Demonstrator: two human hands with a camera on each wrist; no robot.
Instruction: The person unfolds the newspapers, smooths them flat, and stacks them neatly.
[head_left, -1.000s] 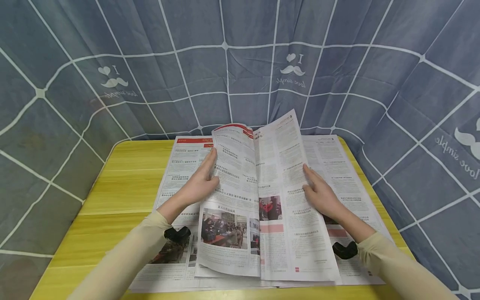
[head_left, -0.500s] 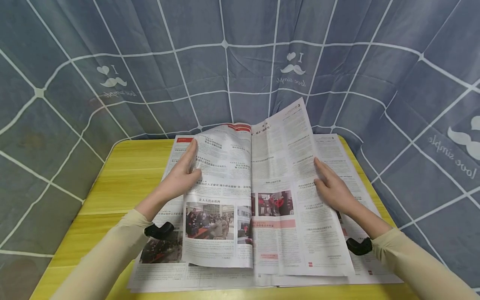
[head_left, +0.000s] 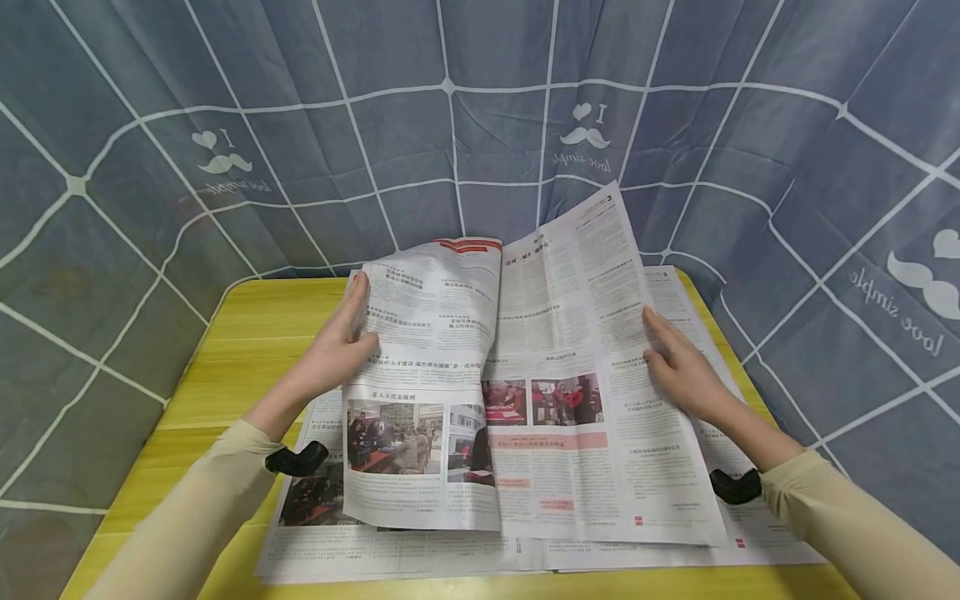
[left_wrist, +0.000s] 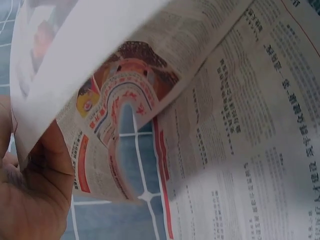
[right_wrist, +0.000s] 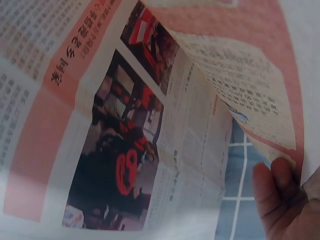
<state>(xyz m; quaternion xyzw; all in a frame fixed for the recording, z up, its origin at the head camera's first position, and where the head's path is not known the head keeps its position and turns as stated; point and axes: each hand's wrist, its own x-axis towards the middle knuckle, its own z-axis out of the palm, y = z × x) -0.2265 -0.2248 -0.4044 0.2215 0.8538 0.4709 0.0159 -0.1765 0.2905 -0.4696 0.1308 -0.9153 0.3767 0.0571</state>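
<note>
A printed newspaper sheet [head_left: 558, 333] is held raised and partly opened, with a crease down its middle. My left hand [head_left: 333, 346] pinches its left edge; the left half bows, showing a crowd photo near its bottom. At the right edge, my right hand [head_left: 686, 371] grips the other half between thumb and fingers. In the left wrist view, the paper curls over the left hand [left_wrist: 42, 185], hiding part of its fingers. Curled fingers of the right hand [right_wrist: 285, 200] show behind the paper's edge in the right wrist view. Under the raised sheet lies a spread newspaper [head_left: 420, 558].
A yellow wood-grain table [head_left: 232, 342] carries the papers. Behind and at both sides hangs a grey-blue curtain [head_left: 495, 137] with white grid lines. A black band piece [head_left: 297, 457] sits at the left wrist, and another black piece [head_left: 735, 486] at the right.
Both hands have moved apart, left hand leftward and right hand rightward, with the paper in their grip. The raised sheet has opened wider, revealing more of its inner print and photos.
</note>
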